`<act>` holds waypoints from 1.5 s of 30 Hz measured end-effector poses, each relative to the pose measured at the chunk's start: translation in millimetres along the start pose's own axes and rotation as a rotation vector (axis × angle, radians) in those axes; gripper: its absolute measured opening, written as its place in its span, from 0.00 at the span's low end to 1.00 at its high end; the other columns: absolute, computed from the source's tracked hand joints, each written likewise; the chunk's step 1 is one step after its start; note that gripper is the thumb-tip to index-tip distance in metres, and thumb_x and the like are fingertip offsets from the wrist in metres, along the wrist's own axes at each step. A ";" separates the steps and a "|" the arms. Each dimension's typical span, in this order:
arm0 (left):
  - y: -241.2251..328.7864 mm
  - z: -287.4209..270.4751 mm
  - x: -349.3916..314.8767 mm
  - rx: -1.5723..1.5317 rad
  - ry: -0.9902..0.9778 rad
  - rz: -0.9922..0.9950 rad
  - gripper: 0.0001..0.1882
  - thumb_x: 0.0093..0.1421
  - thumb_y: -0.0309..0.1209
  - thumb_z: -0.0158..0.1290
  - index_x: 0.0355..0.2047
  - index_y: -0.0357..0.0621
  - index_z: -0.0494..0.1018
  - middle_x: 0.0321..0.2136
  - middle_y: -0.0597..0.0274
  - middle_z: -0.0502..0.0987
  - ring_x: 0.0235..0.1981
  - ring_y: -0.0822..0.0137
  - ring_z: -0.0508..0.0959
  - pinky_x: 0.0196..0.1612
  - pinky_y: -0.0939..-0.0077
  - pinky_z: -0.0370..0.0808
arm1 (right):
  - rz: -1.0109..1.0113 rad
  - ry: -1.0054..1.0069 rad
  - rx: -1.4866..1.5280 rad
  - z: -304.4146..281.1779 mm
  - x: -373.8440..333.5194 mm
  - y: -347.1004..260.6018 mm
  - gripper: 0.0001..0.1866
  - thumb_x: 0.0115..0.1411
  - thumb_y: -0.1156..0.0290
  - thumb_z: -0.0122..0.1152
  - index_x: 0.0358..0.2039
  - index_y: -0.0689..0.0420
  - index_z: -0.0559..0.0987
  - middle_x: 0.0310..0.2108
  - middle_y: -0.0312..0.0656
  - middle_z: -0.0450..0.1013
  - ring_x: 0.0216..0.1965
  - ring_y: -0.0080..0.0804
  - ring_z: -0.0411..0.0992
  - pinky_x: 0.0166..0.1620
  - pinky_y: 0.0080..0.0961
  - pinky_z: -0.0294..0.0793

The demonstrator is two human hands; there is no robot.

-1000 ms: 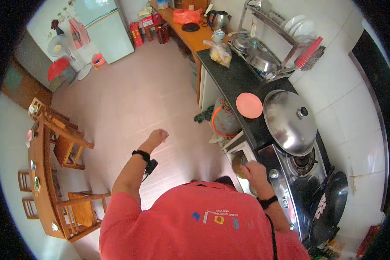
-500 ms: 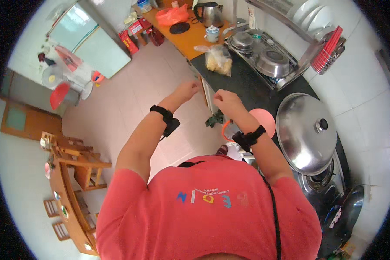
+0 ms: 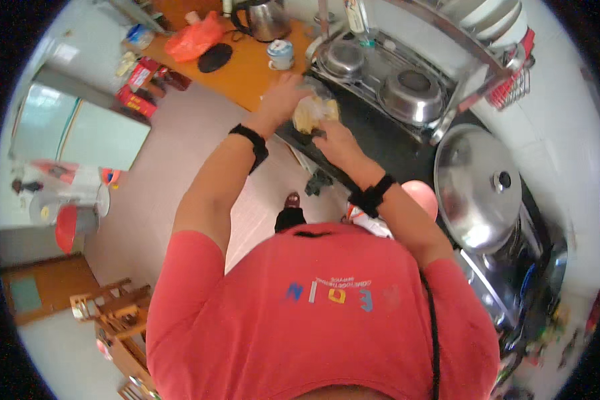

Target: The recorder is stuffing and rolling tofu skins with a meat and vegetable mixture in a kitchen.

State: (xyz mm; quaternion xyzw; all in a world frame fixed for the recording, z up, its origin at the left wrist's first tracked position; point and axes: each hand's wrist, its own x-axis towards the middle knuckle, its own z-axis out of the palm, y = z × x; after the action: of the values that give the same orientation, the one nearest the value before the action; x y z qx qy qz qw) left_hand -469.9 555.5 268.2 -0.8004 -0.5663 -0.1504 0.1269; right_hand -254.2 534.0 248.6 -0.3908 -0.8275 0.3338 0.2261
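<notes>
A clear plastic bag (image 3: 318, 112) with pale yellow pieces inside lies on the dark counter, between my two hands. At its upper left side, my left hand (image 3: 283, 100) has its fingers closed on the bag's edge, somewhat blurred by motion. From the lower right, my right hand (image 3: 342, 145) pinches the bag's near side with bent fingers. Both wrists wear black straps. Just beyond the bag stands a lidded blue-and-white cup (image 3: 281, 55) on the wooden top.
Steel bowls (image 3: 412, 97) sit on a drainer to the right, below a plate rack. A large domed lid (image 3: 479, 189) covers a pan on the stove. An electric kettle (image 3: 263, 20), a red plastic bag (image 3: 197, 37) and a black round mat (image 3: 215, 59) occupy the wooden top.
Both hands have moved forward from over the floor and counter edge to the plastic bag and taken hold of it. The view has turned and moved nearer the counter.
</notes>
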 end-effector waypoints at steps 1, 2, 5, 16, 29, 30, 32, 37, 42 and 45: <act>-11.7 6.2 8.3 0.092 0.051 0.131 0.12 0.50 0.27 0.52 0.35 0.53 0.77 0.45 0.59 0.70 0.50 0.59 0.69 0.46 0.64 0.71 | -0.054 0.018 -0.035 0.8 6.6 0.3 0.24 0.52 0.64 0.60 0.46 0.64 0.72 0.41 0.55 0.72 0.40 0.53 0.72 0.45 0.40 0.71; -18.9 13.1 10.1 0.060 0.057 0.160 0.12 0.50 0.27 0.52 0.35 0.53 0.77 0.45 0.59 0.70 0.50 0.59 0.69 0.46 0.64 0.71 | -0.017 0.036 -0.051 4.8 8.4 -1.6 0.24 0.52 0.64 0.60 0.46 0.64 0.72 0.41 0.55 0.72 0.40 0.53 0.72 0.45 0.40 0.71; -37.9 21.5 12.7 0.018 -0.126 0.203 0.09 0.50 0.29 0.53 0.33 0.51 0.77 0.41 0.59 0.72 0.46 0.57 0.71 0.42 0.63 0.72 | 0.144 0.123 -0.099 19.7 18.2 -19.5 0.21 0.52 0.64 0.57 0.44 0.61 0.71 0.45 0.55 0.70 0.46 0.54 0.69 0.48 0.44 0.69; -59.3 16.8 29.3 -1.116 -0.011 -0.114 0.04 0.56 0.27 0.49 0.30 0.40 0.71 0.26 0.59 0.74 0.28 0.64 0.74 0.36 0.72 0.72 | 0.542 0.608 -0.098 8.1 39.2 -23.2 0.14 0.51 0.58 0.57 0.30 0.55 0.73 0.24 0.48 0.74 0.30 0.53 0.74 0.34 0.42 0.72; -48.2 -33.7 -1.3 -0.886 -0.015 0.223 0.31 0.43 0.22 0.57 0.52 0.51 0.69 0.53 0.53 0.63 0.49 0.53 0.69 0.51 0.62 0.70 | 0.172 0.532 -0.301 -6.5 11.4 -64.0 0.24 0.44 0.66 0.64 0.44 0.50 0.72 0.42 0.42 0.72 0.48 0.45 0.68 0.53 0.38 0.65; -48.1 -32.4 -2.1 -0.889 -0.016 0.225 0.31 0.43 0.22 0.57 0.52 0.51 0.69 0.53 0.53 0.63 0.49 0.53 0.69 0.51 0.62 0.70 | 0.175 0.533 -0.303 -3.6 15.4 -68.7 0.24 0.44 0.66 0.64 0.44 0.50 0.72 0.42 0.42 0.72 0.48 0.45 0.68 0.53 0.38 0.65; -49.0 -22.9 -3.4 -0.728 -0.079 0.369 0.26 0.47 0.23 0.56 0.50 0.48 0.71 0.53 0.52 0.64 0.52 0.51 0.68 0.55 0.64 0.67 | 0.159 0.315 -0.500 0.7 19.8 -74.5 0.22 0.45 0.64 0.64 0.43 0.49 0.73 0.40 0.40 0.73 0.47 0.43 0.70 0.52 0.38 0.64; -56.2 -1.5 4.4 -0.760 -0.189 0.266 0.12 0.56 0.26 0.50 0.42 0.44 0.76 0.38 0.56 0.75 0.40 0.56 0.76 0.47 0.69 0.72 | 0.362 0.598 -0.399 8.5 20.4 -41.6 0.09 0.55 0.63 0.55 0.35 0.50 0.77 0.27 0.41 0.76 0.31 0.41 0.75 0.37 0.36 0.73; -60.0 -7.5 40.5 -1.444 0.061 -0.201 0.09 0.61 0.27 0.48 0.39 0.39 0.75 0.32 0.64 0.78 0.32 0.69 0.75 0.37 0.75 0.72 | 0.538 0.978 0.139 -48.0 6.8 -57.9 0.13 0.58 0.67 0.48 0.33 0.63 0.76 0.24 0.43 0.76 0.26 0.32 0.72 0.33 0.26 0.69; -66.4 -10.9 45.9 -1.667 0.009 -0.188 0.09 0.61 0.27 0.48 0.38 0.38 0.75 0.37 0.64 0.78 0.37 0.74 0.74 0.41 0.77 0.71 | 0.341 1.134 0.439 -56.2 -7.2 -38.6 0.13 0.57 0.69 0.47 0.31 0.65 0.76 0.26 0.41 0.75 0.29 0.26 0.69 0.36 0.21 0.67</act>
State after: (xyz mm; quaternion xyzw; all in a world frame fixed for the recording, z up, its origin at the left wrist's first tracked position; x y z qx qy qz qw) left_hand -519.3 612.9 298.1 -0.5807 -0.3336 -0.5330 -0.5171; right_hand -233.4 531.2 313.9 -0.5781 -0.4171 0.2681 0.6480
